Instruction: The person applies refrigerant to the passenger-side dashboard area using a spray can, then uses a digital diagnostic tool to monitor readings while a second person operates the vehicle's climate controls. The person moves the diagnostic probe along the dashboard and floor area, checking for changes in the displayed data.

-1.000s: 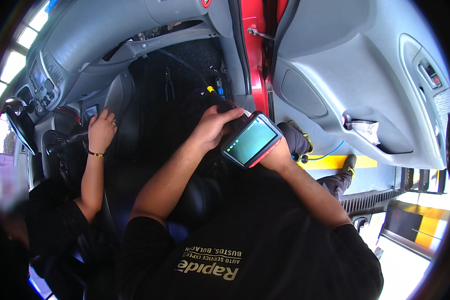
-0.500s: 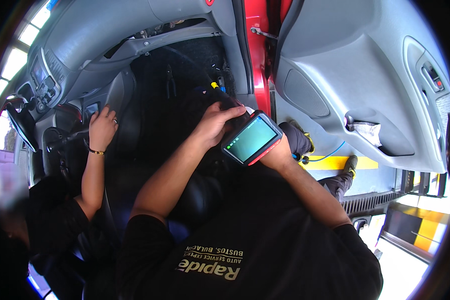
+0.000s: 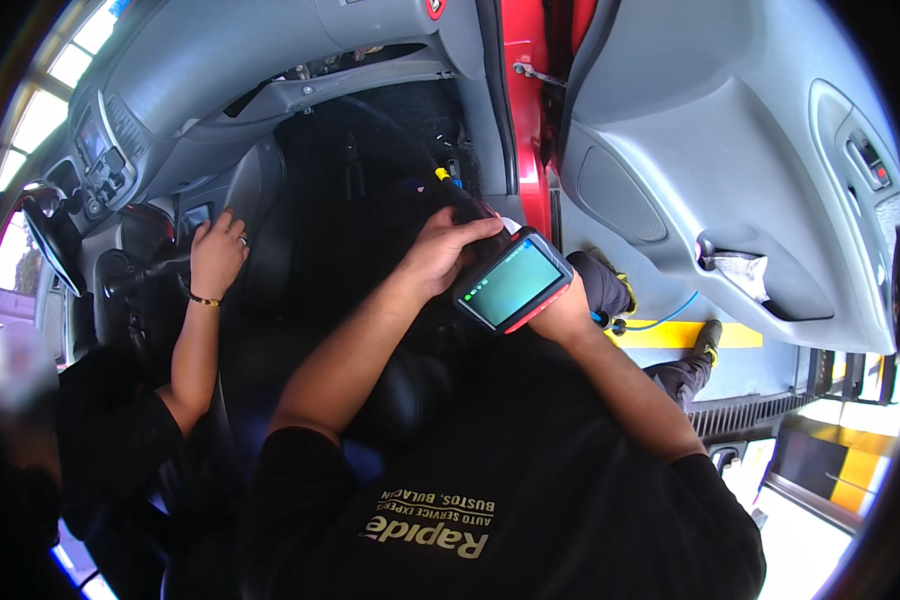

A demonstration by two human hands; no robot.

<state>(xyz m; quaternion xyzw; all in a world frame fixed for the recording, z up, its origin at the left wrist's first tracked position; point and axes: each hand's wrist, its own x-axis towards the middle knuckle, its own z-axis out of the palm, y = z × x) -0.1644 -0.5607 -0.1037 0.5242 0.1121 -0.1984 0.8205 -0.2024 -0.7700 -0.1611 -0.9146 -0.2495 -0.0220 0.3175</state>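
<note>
My right hand point(image 3: 567, 312) grips a handheld screen unit point(image 3: 513, 283) from behind; it has a black and red case and a lit pale green display, and most of those fingers are hidden. Close on its left, my left hand point(image 3: 444, 252) is closed around a dark tube point(image 3: 466, 208), thumb lying along the top. A yellow collar point(image 3: 442, 174) shows farther along the tube, and a thin blurred line runs from there toward the dashboard's underside. On the dark footwell floor lie pliers point(image 3: 354, 172), faint in shadow.
At left, a co-worker's hand point(image 3: 220, 253) rests by the gear lever area of the centre console. The opened dashboard cavity point(image 3: 320, 72) is ahead. The open grey car door point(image 3: 670, 150) stands at right, with another person's shoe point(image 3: 708, 340) and a blue hose point(image 3: 670, 316) beneath.
The whole view has shifted slightly, so things sit a little right and lower. Both my hands keep their holds. The pliers look fainter and the line past the yellow collar more blurred.
</note>
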